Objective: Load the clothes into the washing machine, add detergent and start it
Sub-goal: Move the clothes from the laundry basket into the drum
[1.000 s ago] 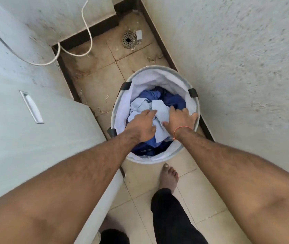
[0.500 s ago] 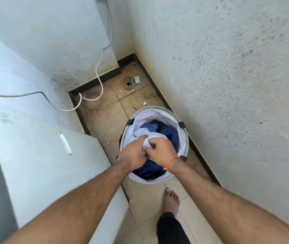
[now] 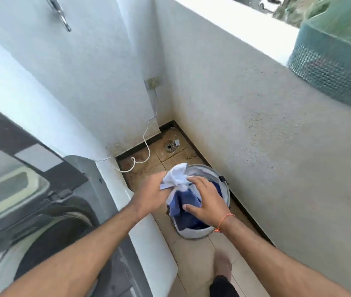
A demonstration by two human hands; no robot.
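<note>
Washer (image 3: 41,211) at far left, lid up, drum opening showing dark; I use the laundry basket (image 3: 200,231) as landmark for everything else. White cable (image 3: 146,136) runs down the wall and coils on the tiles beyond the basket, left of it. Floor drain (image 3: 170,146) sits in the corner straight beyond the basket. Left hand (image 3: 151,194) is just left of the basket's rim and above it, fingers closed tight on the pale end of the clothes bundle (image 3: 181,191). I see the bundle lifted partly out of the basket: white and light-blue cloth on top, dark blue cloth hanging down into the basket. Right hand (image 3: 207,202) is over the basket's mouth, fingers spread fairly wide and pressed on the dark blue part, thumb tucked under it, so it cups the bundle rather than pinching. Orange thread band (image 3: 223,220) on that wrist. Bare foot (image 3: 223,266) on the tiles on the near side of the basket. Green mesh bin (image 3: 328,69) up on the ledge, well above and right of the basket.
</note>
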